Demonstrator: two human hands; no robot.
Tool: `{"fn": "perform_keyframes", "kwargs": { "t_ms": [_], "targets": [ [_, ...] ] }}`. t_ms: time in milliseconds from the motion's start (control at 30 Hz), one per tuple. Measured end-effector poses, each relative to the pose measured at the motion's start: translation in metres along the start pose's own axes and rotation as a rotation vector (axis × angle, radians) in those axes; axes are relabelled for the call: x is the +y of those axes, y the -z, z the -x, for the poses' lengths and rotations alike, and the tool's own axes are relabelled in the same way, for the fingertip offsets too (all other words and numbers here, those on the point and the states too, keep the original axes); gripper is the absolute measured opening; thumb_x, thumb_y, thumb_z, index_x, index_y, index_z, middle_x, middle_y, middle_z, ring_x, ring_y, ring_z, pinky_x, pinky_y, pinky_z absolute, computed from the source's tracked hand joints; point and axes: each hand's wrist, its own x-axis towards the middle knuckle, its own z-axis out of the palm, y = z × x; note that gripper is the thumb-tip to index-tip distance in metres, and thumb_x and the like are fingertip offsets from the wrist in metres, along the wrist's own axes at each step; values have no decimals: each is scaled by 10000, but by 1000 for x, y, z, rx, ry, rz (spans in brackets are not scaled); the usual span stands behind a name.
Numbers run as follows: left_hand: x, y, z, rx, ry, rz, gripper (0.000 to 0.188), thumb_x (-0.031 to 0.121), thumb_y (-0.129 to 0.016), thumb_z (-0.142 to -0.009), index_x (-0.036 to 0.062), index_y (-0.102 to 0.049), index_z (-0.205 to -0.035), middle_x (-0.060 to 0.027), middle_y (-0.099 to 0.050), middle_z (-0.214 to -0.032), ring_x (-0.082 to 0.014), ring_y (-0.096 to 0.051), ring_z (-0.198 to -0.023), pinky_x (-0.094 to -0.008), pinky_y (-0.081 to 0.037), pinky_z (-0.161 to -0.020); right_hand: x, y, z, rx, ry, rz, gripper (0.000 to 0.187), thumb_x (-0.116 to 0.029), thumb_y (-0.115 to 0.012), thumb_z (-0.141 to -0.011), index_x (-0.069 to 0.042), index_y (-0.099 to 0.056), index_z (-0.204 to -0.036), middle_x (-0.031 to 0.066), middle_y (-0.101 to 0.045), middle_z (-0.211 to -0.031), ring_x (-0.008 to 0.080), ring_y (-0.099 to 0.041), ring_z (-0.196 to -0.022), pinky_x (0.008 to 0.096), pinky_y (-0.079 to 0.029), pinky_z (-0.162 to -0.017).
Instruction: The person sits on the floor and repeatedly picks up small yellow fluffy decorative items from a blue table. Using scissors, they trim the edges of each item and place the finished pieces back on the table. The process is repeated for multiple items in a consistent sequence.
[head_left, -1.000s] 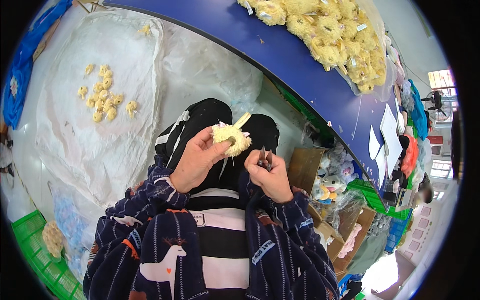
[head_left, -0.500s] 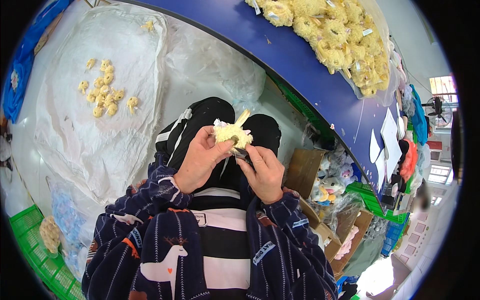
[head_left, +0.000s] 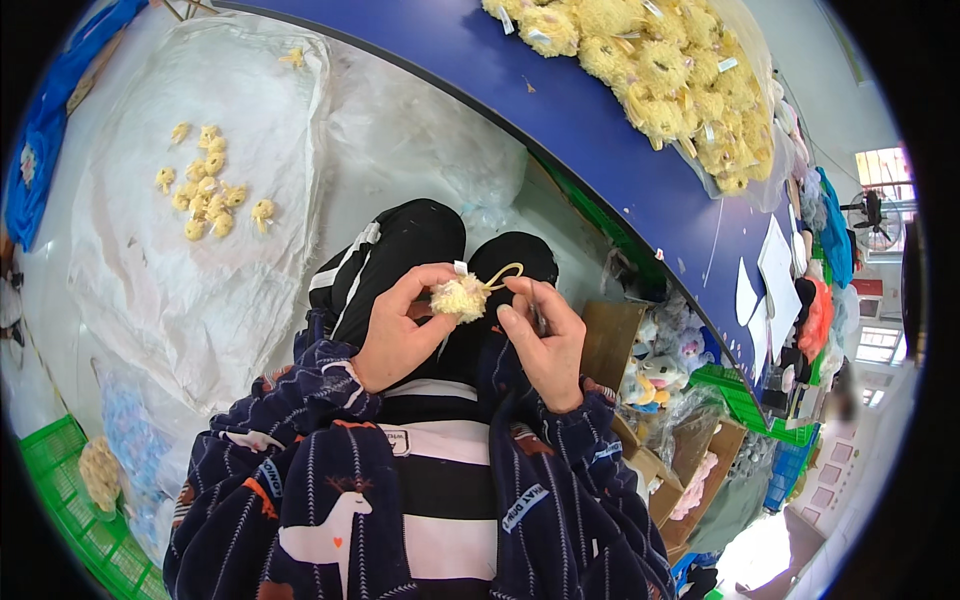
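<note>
While the left hand (head_left: 405,325) pinches a fuzzy yellow toy (head_left: 459,300) between its thumb and fingers, the right hand (head_left: 546,340) is just beside it, by the toy's thin yellow loop (head_left: 506,268). The right thumb and pointer finger are a little apart, and I cannot tell if they touch the loop. A dark thing (head_left: 539,319) peeks out of the right hand, mostly hidden. The toy is up over the black knees (head_left: 425,232), away from the near edge of the blue desk (head_left: 580,125). A big yellow heap (head_left: 665,75) sits back from that edge. Little yellow pieces (head_left: 212,205) lie on a white sheet (head_left: 150,290), one by its far right corner.
</note>
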Motion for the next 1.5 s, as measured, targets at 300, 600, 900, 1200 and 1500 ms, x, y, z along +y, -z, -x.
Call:
{"fn": "perform_keyframes", "kwargs": {
  "t_ms": [300,600,900,1200,1500],
  "targets": [
    [13,1,-4,-95,-433,-641,443,-88,-632,-659,12,-591,-1088,-143,-580,-1099,-296,-574,-970,-350,-476,-835,-3,1,-6,-62,-294,-228,117,-102,-632,-848,9,-608,-821,-26,-521,-692,34,-444,-632,192,-362,-558],
    [16,-1,-4,-65,-417,-633,461,-120,-616,-652,1,-585,-1096,-132,-580,-1068,-293,-573,-955,-347,-483,-822,-5,34,8,-254,-32,121,262,-170,-616,-854,27,-606,-1026,68,-563,-800,140,-522,-686,256,-418,-620],
    [8,1,-6,-135,-540,-719,468,-122,-603,-629,5,-595,-1080,-123,-587,-1053,-302,-568,-955,-364,-480,-824,-10,27,4,-368,-21,201,260,-185,-645,-836,3,-627,-1013,87,-565,-788,160,-525,-641,262,-430,-530],
    [13,0,-7,-177,-510,-724,457,-113,-605,-636,9,-602,-1077,-115,-595,-1038,-291,-568,-958,-349,-482,-820,-9,24,4,-369,-40,196,224,-168,-641,-839,14,-642,-970,84,-581,-750,142,-537,-651,249,-436,-557],
    [11,5,0,-163,214,124,405,-99,-545,-773,-33,-494,-1169,-76,-558,-1090,-140,-551,-1026,-272,-433,-932,18,16,6,-28,-176,-135,457,-134,-668,-793,-18,-518,-1209,-28,-552,-906,17,-461,-707,146,-376,-623]
  ]
}}
